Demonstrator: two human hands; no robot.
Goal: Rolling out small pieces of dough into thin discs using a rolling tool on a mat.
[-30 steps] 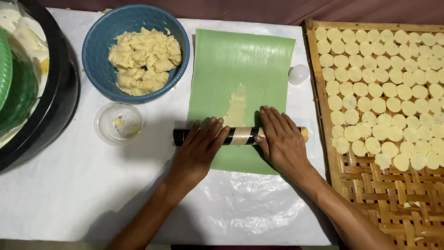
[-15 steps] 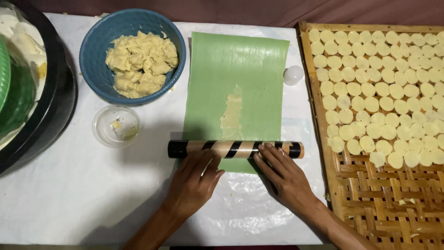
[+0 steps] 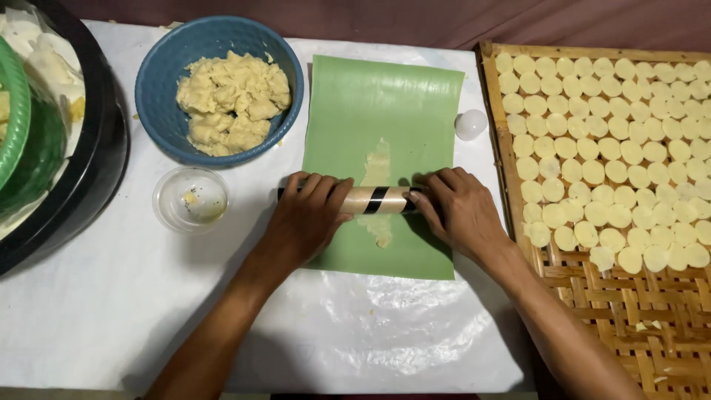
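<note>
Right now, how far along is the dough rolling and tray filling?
Done: pale discs cover most of the woven tray. In hand: left hand and right hand press the striped roller over a thin dough strip on the green sheet. Left: the blue bowl holds plenty of dough, and the tray's near end is bare.

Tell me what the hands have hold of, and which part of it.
Both hands press a striped rolling pin lying across the green sheet: left hand on its left end, right hand on its right end, palms down.
</note>
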